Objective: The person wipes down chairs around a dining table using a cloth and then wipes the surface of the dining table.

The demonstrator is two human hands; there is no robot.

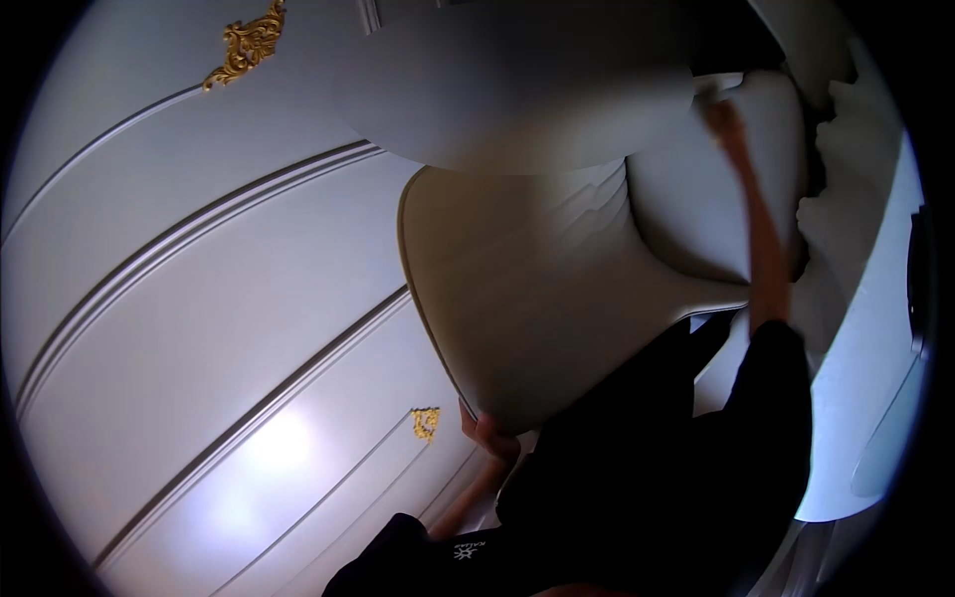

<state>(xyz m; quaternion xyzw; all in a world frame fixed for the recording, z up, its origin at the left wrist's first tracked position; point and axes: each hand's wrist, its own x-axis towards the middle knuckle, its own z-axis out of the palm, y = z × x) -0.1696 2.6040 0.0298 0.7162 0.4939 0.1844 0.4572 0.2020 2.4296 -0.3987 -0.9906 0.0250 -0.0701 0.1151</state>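
Observation:
A beige upholstered chair (517,269) with creased padding and a piped edge fills the centre, tilted in the view. My left hand (489,436) is at the lower corner of its back, fingers wrapped round the edge. My right arm reaches over the pale seat (686,199). At the seat's far edge is my right hand (723,121), blurred and closed; a small object seems to be in it, too smeared to identify.
Another pale rounded chair back (557,90) is close at the top. White wall panelling (199,298) with mouldings and gold ornaments (247,45) covers the left. A light, scalloped-edged surface (856,199) and a white tabletop (846,428) stand at the right.

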